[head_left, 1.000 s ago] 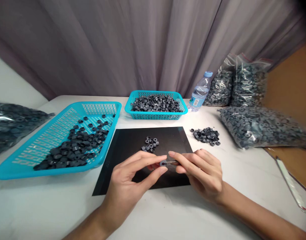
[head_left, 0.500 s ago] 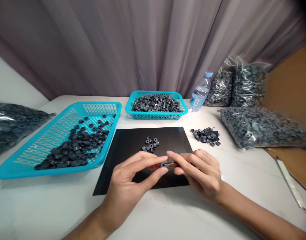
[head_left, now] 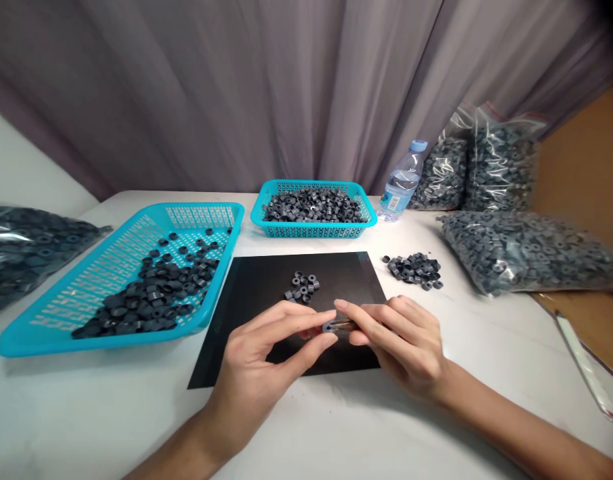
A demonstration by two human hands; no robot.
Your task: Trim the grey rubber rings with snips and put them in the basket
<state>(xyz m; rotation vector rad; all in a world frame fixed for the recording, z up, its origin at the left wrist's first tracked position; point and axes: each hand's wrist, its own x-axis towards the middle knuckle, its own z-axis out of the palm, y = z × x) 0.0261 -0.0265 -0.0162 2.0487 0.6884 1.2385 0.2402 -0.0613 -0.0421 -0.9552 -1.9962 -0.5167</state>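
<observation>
At lower ctr of frame, above black mat (head_left: 266, 273), left hand (head_left: 259, 353) has thumb & forefinger clamped on one dark grey ring (head_left: 328, 327), held clear of mat. Opposite, right hand (head_left: 409, 340) has thumb & forefinger closed on thin tool (head_left: 346, 325), mostly hidden by that hand; remaining fingers curled. Tool tip meets ring; depth in hole can't be told. Forefinger tips very near each other; contact not confirmed.

Mid-frame, on mat just beyond hands: sm. cluster of rings (head_left: 302, 287). R of mat, on white table (head_left: 336, 433): loose pile of rings (head_left: 415, 270). Left side of frame: lg. blue basket (head_left: 111, 346), heap of rings toward near R side, few scattered at far end. Upper ctr: sm. blue basket (head_left: 313, 233), well filled w/ similar pcs.

Upper R: water bottle (head_left: 401, 183), blue cap, part full; next to it, two upright bags (head_left: 501, 167), clear, packed. Below these, flat bag (head_left: 531, 250), same contents. Far L edge: cut-off bag (head_left: 31, 250), likewise. Lower R: slim white item (head_left: 583, 363), type n/c. Grey curtain (head_left: 226, 93) across top.
</observation>
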